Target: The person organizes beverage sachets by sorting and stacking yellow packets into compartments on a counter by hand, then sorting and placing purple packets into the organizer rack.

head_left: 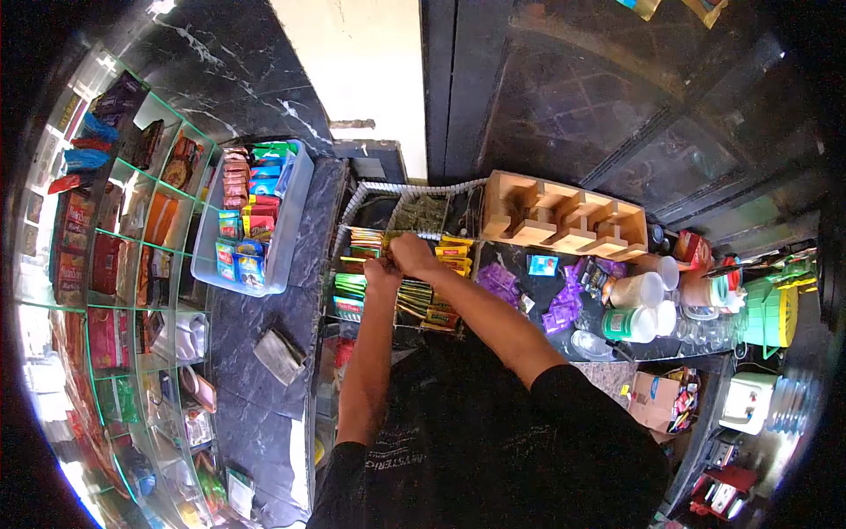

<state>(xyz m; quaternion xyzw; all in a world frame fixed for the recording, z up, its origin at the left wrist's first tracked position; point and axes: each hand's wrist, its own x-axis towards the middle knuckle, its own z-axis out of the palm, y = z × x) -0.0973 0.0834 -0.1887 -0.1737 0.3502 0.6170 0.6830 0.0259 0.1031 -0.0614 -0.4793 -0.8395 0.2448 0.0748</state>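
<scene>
Reaching over one sachet rack (425,188) are two hands (382,272) (410,256)

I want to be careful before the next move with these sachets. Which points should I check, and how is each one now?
1. Hands at the sachets: ok, left hand and right hand are close together there.
2. Secure grip: cannot tell, what the hands hold is unclear.
3. Packets inside the plastic bin: ok.
4. Purple packets gathered neatly: not ok, they lie scattered.
</scene>
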